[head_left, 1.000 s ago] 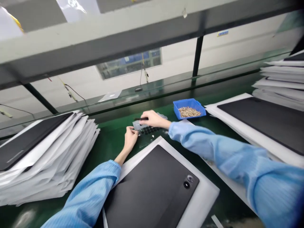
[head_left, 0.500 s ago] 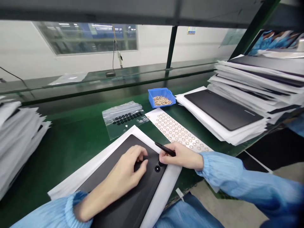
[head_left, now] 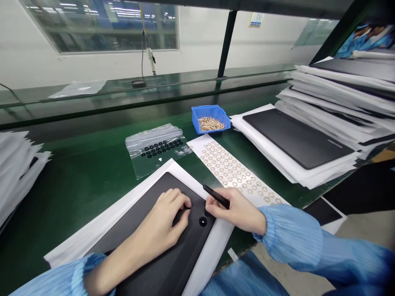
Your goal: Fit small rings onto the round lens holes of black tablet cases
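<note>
A black flat panel (head_left: pixel 123 230), like a laptop cover, lies slantwise on a white sheet (head_left: pixel 101 220) before me. My left hand (head_left: pixel 163 218) rests on it, thumb and index finger curled nearly together; anything between them is too small to make out. A black pen-shaped tool (head_left: pixel 217 197) is held in my right hand (head_left: pixel 237 209), its end pointing up and left. The fingertips of that hand touch the panel's right corner, at a small dark round piece (head_left: pixel 206 212) they partly cover. Just beside it sits a black ring with a light centre (head_left: pixel 203 222).
Beyond the panel are a clear zip bag (head_left: pixel 138 164) of black rings, a white sheet of tan rings (head_left: pixel 212 164) and a blue bin (head_left: pixel 197 123) of tan rings. Stacks of panels and sheets (head_left: pixel 324 102) stand right, white sheets (head_left: pixel 15 164) left.
My view has tilted down and shifted slightly. My left thumb and index finger have drawn closer together. My right hand keeps the tool at the same corner.
</note>
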`<state>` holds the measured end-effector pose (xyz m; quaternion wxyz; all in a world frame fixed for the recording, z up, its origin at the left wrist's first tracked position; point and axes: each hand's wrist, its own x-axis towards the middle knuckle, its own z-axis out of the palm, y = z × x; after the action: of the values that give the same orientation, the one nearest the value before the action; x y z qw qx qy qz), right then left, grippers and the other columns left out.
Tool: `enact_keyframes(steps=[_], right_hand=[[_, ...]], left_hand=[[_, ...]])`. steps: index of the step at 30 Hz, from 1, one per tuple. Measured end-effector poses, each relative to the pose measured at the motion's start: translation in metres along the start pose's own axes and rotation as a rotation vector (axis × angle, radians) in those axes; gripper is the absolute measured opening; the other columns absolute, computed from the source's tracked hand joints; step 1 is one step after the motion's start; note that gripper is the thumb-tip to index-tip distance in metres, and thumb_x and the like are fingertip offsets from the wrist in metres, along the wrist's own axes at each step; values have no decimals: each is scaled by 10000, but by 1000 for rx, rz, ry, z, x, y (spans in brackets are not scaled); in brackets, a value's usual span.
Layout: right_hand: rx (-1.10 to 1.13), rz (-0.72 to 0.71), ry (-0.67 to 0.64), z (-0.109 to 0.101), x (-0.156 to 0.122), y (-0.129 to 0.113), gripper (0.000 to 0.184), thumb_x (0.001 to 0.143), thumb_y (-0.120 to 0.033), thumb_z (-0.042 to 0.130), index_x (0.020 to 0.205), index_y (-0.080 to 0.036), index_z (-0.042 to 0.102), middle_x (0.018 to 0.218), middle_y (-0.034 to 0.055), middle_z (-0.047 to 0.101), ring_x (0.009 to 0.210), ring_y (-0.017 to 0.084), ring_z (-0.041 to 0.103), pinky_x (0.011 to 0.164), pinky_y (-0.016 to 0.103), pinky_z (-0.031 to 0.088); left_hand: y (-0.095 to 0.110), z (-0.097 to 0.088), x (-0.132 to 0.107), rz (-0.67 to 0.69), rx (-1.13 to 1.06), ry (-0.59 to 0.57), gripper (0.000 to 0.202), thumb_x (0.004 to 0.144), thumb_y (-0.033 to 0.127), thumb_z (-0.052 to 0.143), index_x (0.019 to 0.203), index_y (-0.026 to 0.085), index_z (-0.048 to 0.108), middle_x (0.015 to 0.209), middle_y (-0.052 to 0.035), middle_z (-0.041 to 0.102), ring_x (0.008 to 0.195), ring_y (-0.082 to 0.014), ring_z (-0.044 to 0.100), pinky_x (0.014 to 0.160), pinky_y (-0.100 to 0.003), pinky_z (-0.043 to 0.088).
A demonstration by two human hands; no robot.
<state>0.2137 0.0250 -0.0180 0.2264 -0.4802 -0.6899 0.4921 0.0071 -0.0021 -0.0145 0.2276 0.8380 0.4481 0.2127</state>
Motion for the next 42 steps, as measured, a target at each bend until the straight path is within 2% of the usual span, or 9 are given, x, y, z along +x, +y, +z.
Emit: enact_keyframes(steps=[10, 14, 17, 21, 23, 25, 28, 31, 42], right_hand=[[-198, -245, 35, 1, -4, 0, 123, 742, -160, 546, 619, -165, 541, 579, -22, 500, 523, 84, 458, 460, 187, 345], [-194, -254, -12, -3, -2, 2, 113, 746, -168, 582, 633, -169, 570, 577, -25, 513, 516, 82, 466, 474, 191, 362], [-96, -253, 62, -7, 3, 5, 165, 756, -284, 628, 638, -170, 614, 553, -17, 511, 498, 93, 480, 480, 211, 388], [220, -246, 261, -9, 4, 9, 457, 877, -499, 413, 661, -160, 631, 557, 23, 531, 477, 115, 517, 437, 235, 424], [269, -253, 281, -9, 1, 10, 526, 891, -532, 353, 620, -161, 610, 597, 45, 559, 499, 126, 555, 440, 241, 445], [250, -261, 245, -8, -1, 10, 479, 890, -501, 390, 606, -166, 581, 592, 39, 556, 488, 129, 573, 458, 251, 467], [213, -267, 177, -7, -3, 10, 228, 831, -363, 558, 698, -178, 568, 664, 31, 580, 582, 153, 627, 553, 269, 525], [212, -259, 140, -4, -4, 9, 77, 786, -234, 593, 752, -187, 542, 710, 27, 600, 637, 159, 643, 588, 274, 541], [68, -312, 244, 5, -4, 4, 110, 758, -130, 527, 659, -171, 506, 652, 16, 577, 568, 132, 589, 508, 254, 486]], left_hand=[[-2, 1, 1, 13, 26, -23, 110, 871, 144, 399, 898, 206, 485, 883, -24, 516, 814, -180, 475, 735, -323, 376], [0, 0, -1, 20, 40, -32, 120, 884, 149, 387, 915, 202, 489, 891, -34, 503, 818, -186, 465, 737, -333, 384], [5, -2, -3, 85, 84, -69, 196, 900, 159, 367, 1031, 206, 505, 935, -58, 492, 852, -203, 455, 754, -353, 395], [15, -1, -6, 204, 270, -158, 382, 897, 176, 387, 1271, 242, 427, 1134, -115, 449, 956, -262, 423, 786, -428, 411], [18, 0, -8, 198, 317, -176, 418, 895, 184, 396, 1305, 261, 404, 1184, -129, 427, 976, -285, 410, 770, -459, 419], [19, 1, -8, 188, 319, -179, 427, 893, 174, 391, 1309, 266, 404, 1162, -133, 437, 963, -285, 408, 752, -461, 424], [18, 1, -8, 196, 305, -183, 440, 879, 139, 397, 1302, 260, 413, 1113, -127, 453, 949, -275, 404, 754, -451, 418], [17, 1, -8, 199, 296, -185, 449, 868, 119, 409, 1296, 253, 417, 1105, -124, 450, 947, -275, 400, 753, -445, 413], [20, 0, -9, 186, 288, -204, 427, 863, 99, 394, 1259, 259, 413, 1101, -105, 415, 941, -272, 380, 749, -458, 411]])
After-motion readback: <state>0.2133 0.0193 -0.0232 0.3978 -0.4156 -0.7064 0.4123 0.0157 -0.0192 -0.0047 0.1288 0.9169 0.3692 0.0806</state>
